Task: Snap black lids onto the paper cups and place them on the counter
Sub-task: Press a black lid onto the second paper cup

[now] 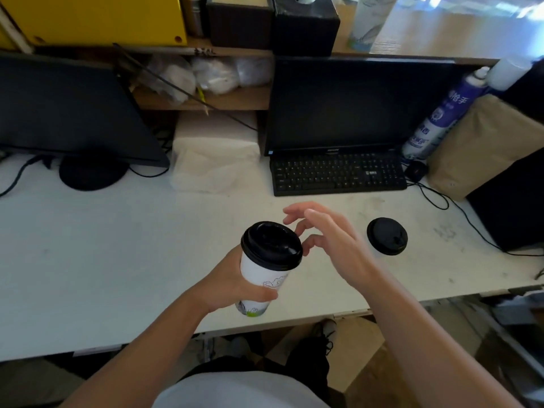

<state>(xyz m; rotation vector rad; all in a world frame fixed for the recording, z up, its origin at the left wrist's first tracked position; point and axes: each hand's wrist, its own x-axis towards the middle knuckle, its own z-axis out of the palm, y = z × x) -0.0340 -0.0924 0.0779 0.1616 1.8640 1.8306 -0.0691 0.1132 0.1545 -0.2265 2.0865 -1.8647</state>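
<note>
Paper cup (263, 275), white with a cartoon print, is resting in the left hand (232, 284), whose fingers are wrapping around the lower half of its wall. The cup is being held over the near edge of the white bench (117, 245), around the middle of the scene. A black lid (270, 245) is sitting on its rim and looks level all round, so it is probably seated. The right hand (332, 245) is hovering just right of the lid with fingers spread and relaxed, grasping nothing. A second black lid (387, 236) is lying flat on the bench further right, apart from both hands, nearer than a black keyboard (338, 173) at the far side.

The cup is likely light and thin-walled, buckling under a hard squeeze, so a gentle grip around the middle of the wall is looking safest. The lid's plastic appears smooth and springy; pressing is best done around its outer rim, not its dome.
</note>
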